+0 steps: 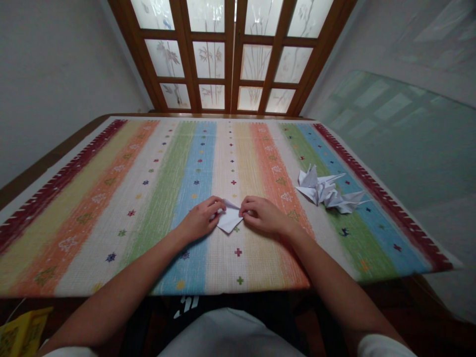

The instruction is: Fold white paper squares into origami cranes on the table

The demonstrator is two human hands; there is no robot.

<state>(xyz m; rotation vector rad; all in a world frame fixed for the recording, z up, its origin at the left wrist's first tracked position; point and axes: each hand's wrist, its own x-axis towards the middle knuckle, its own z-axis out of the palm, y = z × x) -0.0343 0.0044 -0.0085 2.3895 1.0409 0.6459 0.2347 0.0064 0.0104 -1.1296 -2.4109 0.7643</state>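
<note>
A small piece of white folded paper (229,220) lies on the striped cloth in front of me, its lower corner pointing toward me. My left hand (201,219) pinches its left side, and my right hand (263,215) presses its fingertips against its right side. The fingers hide part of the paper. To the right of my right hand, a small heap of white origami cranes (327,190) rests on the cloth, apart from both hands.
A woven cloth (223,148) with coloured stripes and small stitched motifs covers the table. Beyond its far edge stands a wooden door with frosted panes (230,54). A yellow packet (24,332) lies low at the left, below the table edge.
</note>
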